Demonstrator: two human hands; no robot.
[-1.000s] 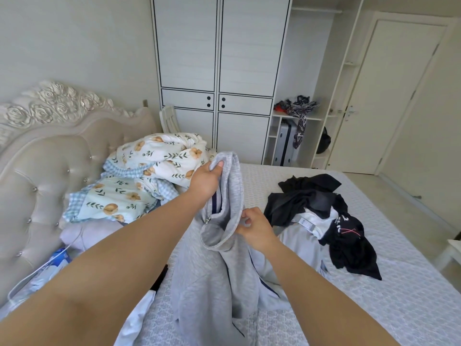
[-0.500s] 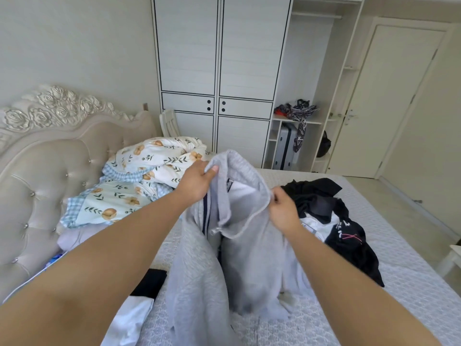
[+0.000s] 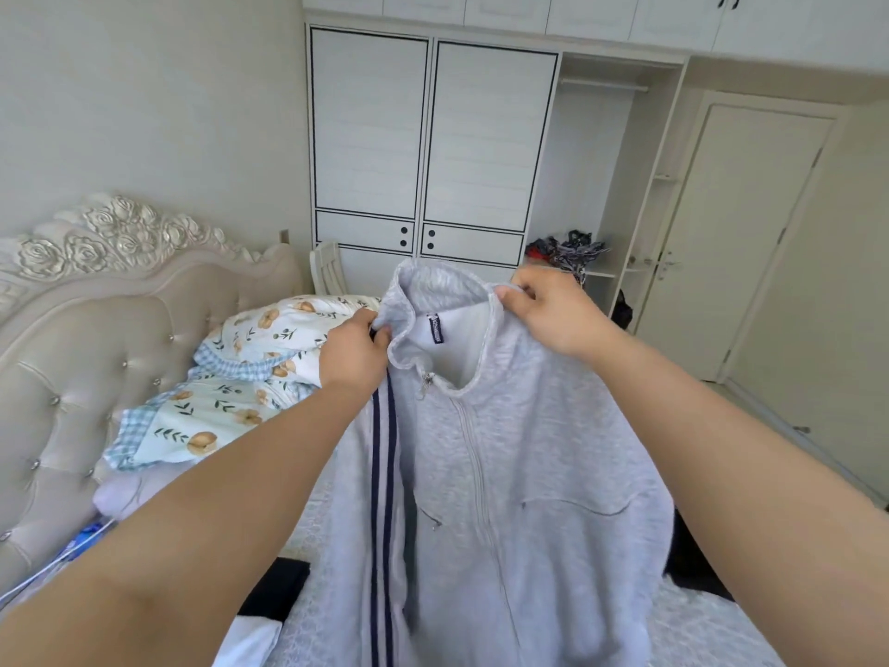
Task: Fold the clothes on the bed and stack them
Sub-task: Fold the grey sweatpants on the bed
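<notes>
Two hands hold the grey zip jacket (image 3: pixel 519 474) up above the bed (image 3: pixel 712 633): the left hand (image 3: pixel 353 353) pinches the left side of the collar, the right hand (image 3: pixel 553 312) the right. Holding it at the collar presumably lets the garment hang straight for folding. Its long axis runs vertical, collar uppermost, hem towards the mattress, zip front facing the wearer of the camera.

Two bare forearms show, entering from the bottom corners of the view and narrowing toward the wardrobe (image 3: pixel 433 137). No sleeve, watch, ring or bracelet covers either arm as far as each is in view. The left hand (image 3: pixel 353 353) and right hand (image 3: pixel 558 312) are ungloved, with short, plain, unpainted nails on the thumbs.
</notes>
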